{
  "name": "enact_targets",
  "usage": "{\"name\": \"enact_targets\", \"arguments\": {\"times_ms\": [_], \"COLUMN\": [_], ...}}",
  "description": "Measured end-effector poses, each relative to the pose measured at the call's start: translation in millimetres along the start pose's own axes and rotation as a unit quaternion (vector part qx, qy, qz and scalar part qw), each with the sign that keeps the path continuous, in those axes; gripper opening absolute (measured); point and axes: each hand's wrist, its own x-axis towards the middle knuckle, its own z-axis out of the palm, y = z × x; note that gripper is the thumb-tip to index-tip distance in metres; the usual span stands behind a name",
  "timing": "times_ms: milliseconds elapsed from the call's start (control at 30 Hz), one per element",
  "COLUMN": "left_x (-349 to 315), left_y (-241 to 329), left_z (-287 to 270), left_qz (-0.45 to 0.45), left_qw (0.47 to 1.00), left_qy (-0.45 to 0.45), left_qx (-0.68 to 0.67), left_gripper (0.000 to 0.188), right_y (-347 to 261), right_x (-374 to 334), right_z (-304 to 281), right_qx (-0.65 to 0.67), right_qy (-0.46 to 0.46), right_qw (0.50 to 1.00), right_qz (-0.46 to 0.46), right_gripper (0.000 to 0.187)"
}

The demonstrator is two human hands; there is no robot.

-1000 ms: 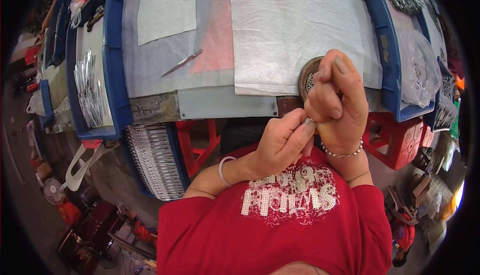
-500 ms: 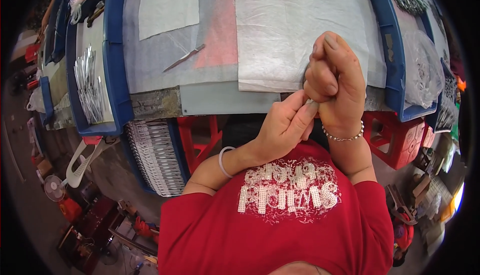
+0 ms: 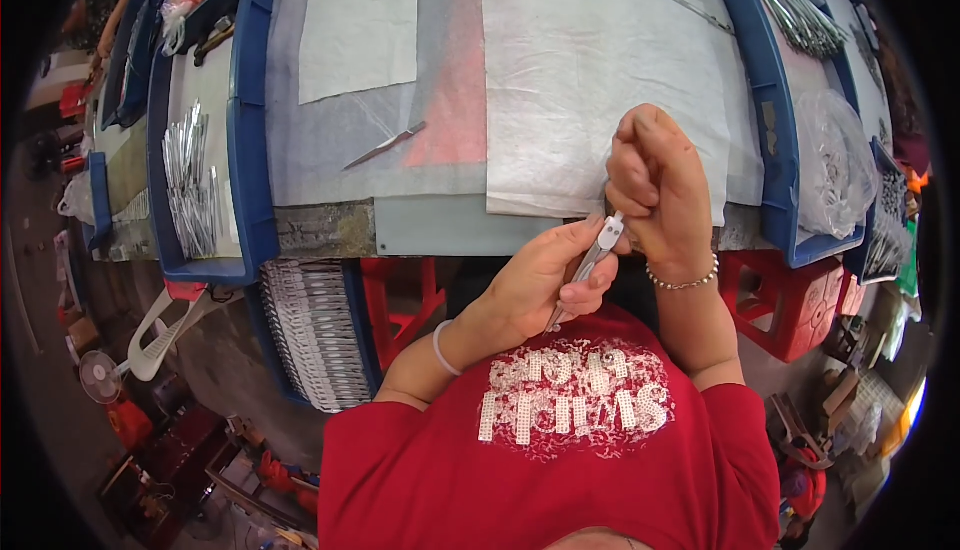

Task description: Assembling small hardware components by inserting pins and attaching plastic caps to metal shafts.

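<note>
Just in front of the red shirt (image 3: pixel 420 460), by the near edge of the bench (image 3: pixel 325 230), the left hand (image 3: pixel 556 278) grips a slender silver metal piece (image 3: pixel 604 240) between its thumb and bent fingers. The piece slants: its narrow lower end pokes out below that hand toward the shirt, while its flat, pale upper end, marked with two dark dots, reaches up to the lower side of the right hand (image 3: pixel 660 180). Set just beyond and to the right of the left one, the right hand has its fingers curled inward; whether they pinch the piece's tip or anything else cannot be told. A pale band (image 3: pixel 441 350) circles the left wrist, a beaded bracelet (image 3: pixel 685 281) the right.

Beyond both hands a white sheet (image 3: pixel 600 70) covers part of the bench. Left of the left hand lies a pointed metal tool (image 3: pixel 385 145); farther left, a blue tray (image 3: pixel 250 120) contains silver rods (image 3: pixel 188 190). To the right of the right hand, another blue tray (image 3: pixel 782 140) carries a metal bundle (image 3: pixel 800 22) and a clear plastic bag (image 3: pixel 835 165). Lower, right of the right wrist, stands a red stool (image 3: pixel 805 305).
</note>
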Motion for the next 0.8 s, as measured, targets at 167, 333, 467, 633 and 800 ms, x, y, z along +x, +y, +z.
{"name": "enact_targets", "arguments": {"times_ms": [167,333,467,633,800], "left_x": [-8,-9,-13,-18,-50], "left_y": [8,14,18,22,74], "left_z": [8,13,13,21,20], "left_qz": [0.032,0.046,0.033,0.024,0.423], "left_qw": [0.999,0.996,0.997,0.99,0.808], "left_qy": [0.005,0.032,0.02,0.067,0.148], "left_qx": [0.024,0.062,0.069,0.126,0.383], "left_gripper": [0.031,0.029,0.026,0.031,0.049], "right_y": [-25,-47,-44,-44,-75], "right_x": [-19,-23,-27,-22,34], "right_z": [11,31,41,60,71], "right_qx": [-0.505,-0.741,-0.803,-0.805,-0.818], "right_qy": [-0.084,-0.253,-0.378,-0.453,-0.378], "right_qw": [0.845,0.576,0.379,0.281,0.356], "right_qz": [-0.154,-0.233,-0.263,-0.258,-0.246], "right_gripper": [0.014,0.025,0.024,0.014,0.013]}}
